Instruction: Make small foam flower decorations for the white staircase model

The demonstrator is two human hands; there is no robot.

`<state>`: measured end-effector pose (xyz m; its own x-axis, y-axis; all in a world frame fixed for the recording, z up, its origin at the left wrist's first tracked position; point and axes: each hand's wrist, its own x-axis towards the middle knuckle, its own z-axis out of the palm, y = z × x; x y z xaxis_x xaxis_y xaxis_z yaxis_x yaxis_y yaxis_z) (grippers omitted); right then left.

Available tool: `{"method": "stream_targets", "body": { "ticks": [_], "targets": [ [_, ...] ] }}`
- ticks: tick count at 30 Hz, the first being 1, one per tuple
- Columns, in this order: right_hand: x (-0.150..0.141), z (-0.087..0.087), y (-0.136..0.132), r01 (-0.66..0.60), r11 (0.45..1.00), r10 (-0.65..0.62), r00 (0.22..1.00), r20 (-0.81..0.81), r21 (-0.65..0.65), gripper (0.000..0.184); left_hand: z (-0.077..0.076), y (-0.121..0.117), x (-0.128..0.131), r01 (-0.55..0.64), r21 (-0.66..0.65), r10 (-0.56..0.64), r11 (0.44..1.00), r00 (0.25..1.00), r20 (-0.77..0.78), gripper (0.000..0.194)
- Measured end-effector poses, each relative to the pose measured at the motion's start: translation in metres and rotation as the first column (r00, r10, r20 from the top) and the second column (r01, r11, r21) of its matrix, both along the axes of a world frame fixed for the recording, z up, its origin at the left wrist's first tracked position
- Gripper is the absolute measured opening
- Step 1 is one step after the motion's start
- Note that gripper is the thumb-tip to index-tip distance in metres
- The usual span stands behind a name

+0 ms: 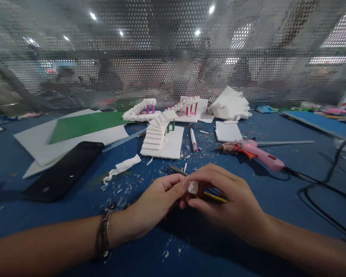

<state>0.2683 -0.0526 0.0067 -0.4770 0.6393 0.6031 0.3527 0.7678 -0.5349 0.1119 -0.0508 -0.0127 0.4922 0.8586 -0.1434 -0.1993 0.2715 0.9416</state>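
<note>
My left hand (164,196) and my right hand (227,196) meet at the middle front of the table. Between their fingertips is a small whitish, rounded piece (193,187), its material unclear. Both hands are closed on it, my left thumb pressing from the left and my right fingers curling around from the right. Behind my right fingers a yellow stick (215,197) and other thin tools show in part. Just beyond my hands stands a white model staircase (155,140) with green posts, on a white board (175,144).
A pink glue gun (259,154) with a black cord (308,181) lies at right. A black phone (66,169), green sheet (86,125) and crumpled paper (123,165) are at left. A marker (193,140), white scraps and other models (142,109) lie beyond, before a perforated metal screen (161,50).
</note>
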Motion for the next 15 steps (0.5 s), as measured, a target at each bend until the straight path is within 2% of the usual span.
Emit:
{"method": "stream_targets", "body": {
  "ticks": [5, 9, 12, 15],
  "targets": [
    [0.0, 0.0, -0.001, 0.053, 0.999, -0.053, 0.999, 0.011, 0.002, 0.015, 0.0, -0.001, 0.0, 0.035, 0.067, -0.033, 0.997, 0.999, -0.019, 0.026],
    [0.001, 0.001, -0.003, 0.021, 1.0, -0.021, 1.0, 0.003, -0.002, 0.006, 0.006, -0.008, 0.001, 0.109, 0.205, -0.087, 0.973, 0.99, -0.115, 0.031],
    [0.0, 0.001, -0.005, 0.008, 0.996, -0.008, 1.0, 0.002, -0.094, 0.005, 0.011, -0.013, 0.0, 0.122, 0.364, -0.018, 0.923, 0.96, -0.279, 0.03],
    [-0.001, 0.001, -0.007, -0.04, 0.967, 0.031, 0.999, -0.039, -0.253, 0.007, 0.012, -0.015, -0.002, 0.114, 0.469, 0.062, 0.876, 0.937, -0.343, 0.03]
  ]
}}
